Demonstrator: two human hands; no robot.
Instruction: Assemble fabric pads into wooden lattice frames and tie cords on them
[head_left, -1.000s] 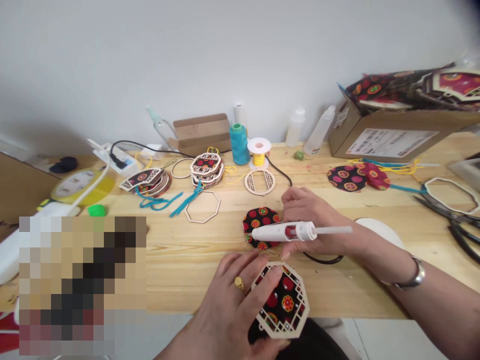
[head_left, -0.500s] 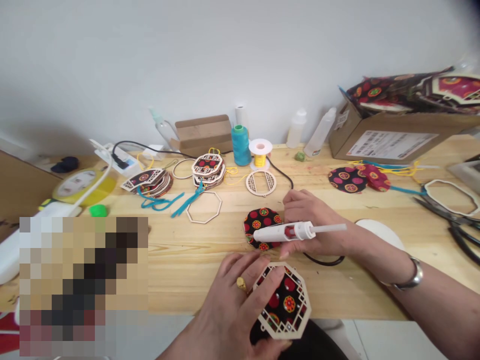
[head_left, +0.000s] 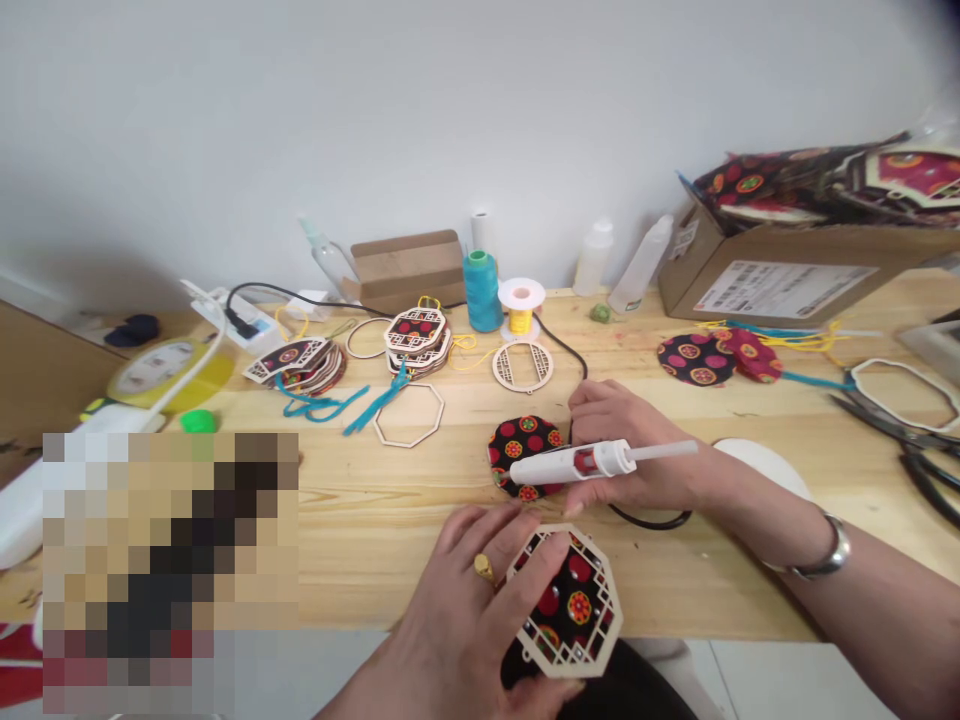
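My left hand (head_left: 472, 600) is closed on an octagonal wooden lattice frame (head_left: 606, 610) backed with black, red-patterned fabric, at the table's front edge. Its index finger lies across the face and the thumb is underneath. Several small shiny dots show on the lattice and fabric. In my right hand (head_left: 630, 440) is a white hot glue gun (head_left: 555, 464), held sideways with its nozzle pointing left and a glue stick sticking out of the back. Beneath the nozzle, a round piece of patterned fabric (head_left: 529, 435) lies on the table, partly hidden by the gun.
Behind my hands are a round lattice frame (head_left: 523, 367), an octagonal ring (head_left: 409, 415), stacked fabric-backed frames (head_left: 417, 345), a blue thread cone (head_left: 481, 292) and a yellow spool (head_left: 521, 310). Scissors (head_left: 934, 475) and a cardboard box (head_left: 780, 275) are at right; yellow tape (head_left: 210, 370) at left.
The glue gun has shifted very slightly to the right with my right hand. My left hand and the lattice frame have stayed in place.
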